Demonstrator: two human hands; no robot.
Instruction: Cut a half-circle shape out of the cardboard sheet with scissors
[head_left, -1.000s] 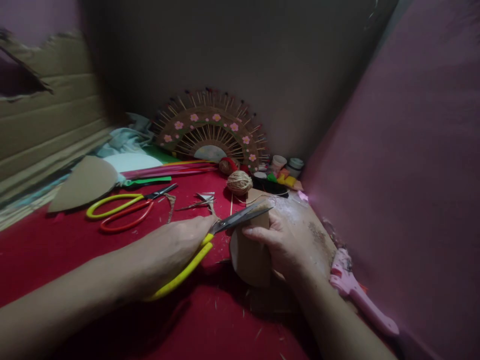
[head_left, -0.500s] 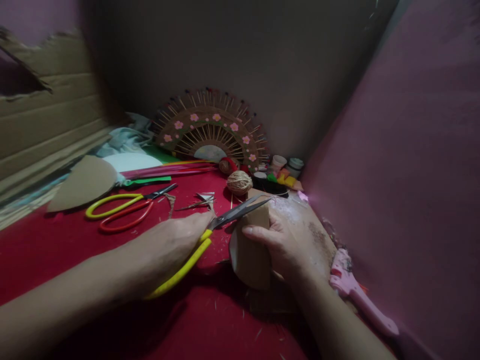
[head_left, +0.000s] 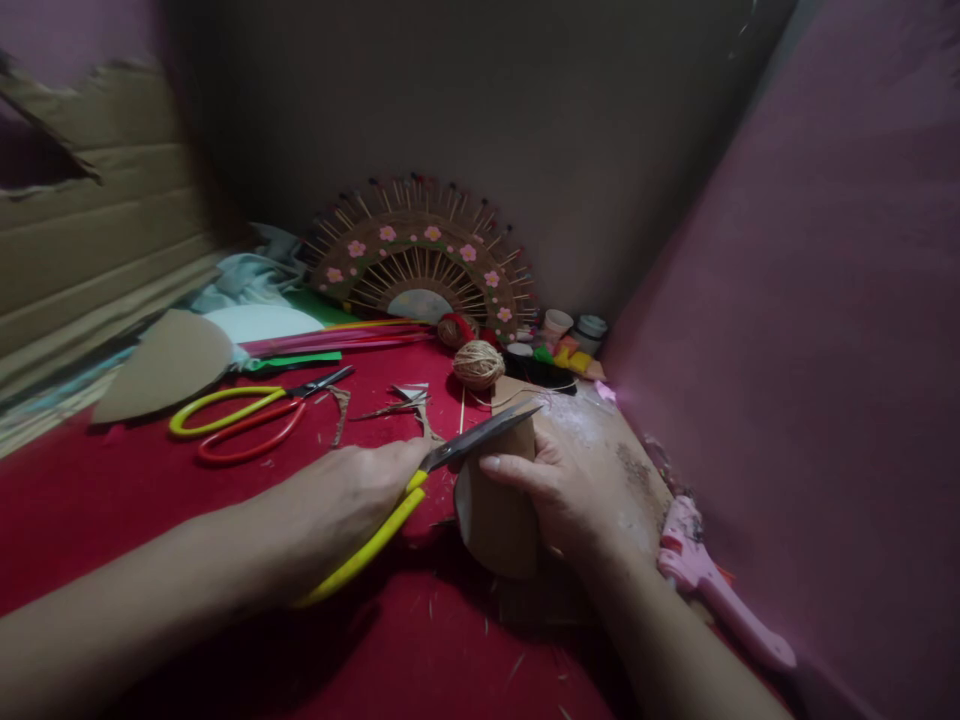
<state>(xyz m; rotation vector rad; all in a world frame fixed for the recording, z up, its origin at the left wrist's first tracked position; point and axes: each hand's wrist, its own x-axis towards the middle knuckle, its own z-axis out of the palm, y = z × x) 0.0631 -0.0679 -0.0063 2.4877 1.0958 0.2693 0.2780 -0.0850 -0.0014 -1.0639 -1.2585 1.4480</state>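
Observation:
My left hand (head_left: 371, 490) is closed round the yellow handles of a pair of scissors (head_left: 476, 437), whose blades point up to the right and are brought together. The blades lie over the upper edge of a brown cardboard piece (head_left: 499, 520). My right hand (head_left: 574, 490) grips that piece from its right side, with the thumb on its face and the other fingers mostly hidden behind. The cardboard is curved along its lower left and shows a pale side there. Just beyond the blades sits a ball of twine (head_left: 478, 365).
A second pair of scissors (head_left: 255, 420) lies open-handled at left beside a cardboard sector (head_left: 165, 365). A flower-decorated fan (head_left: 431, 235) stands at the back. A pink glue gun (head_left: 720, 590) lies at right by a cardboard sheet (head_left: 615, 450). Scraps (head_left: 409, 400) litter the red cloth (head_left: 67, 530).
The scissor blades have closed together over the top of the cardboard. The cardboard and my right hand have shifted very slightly left.

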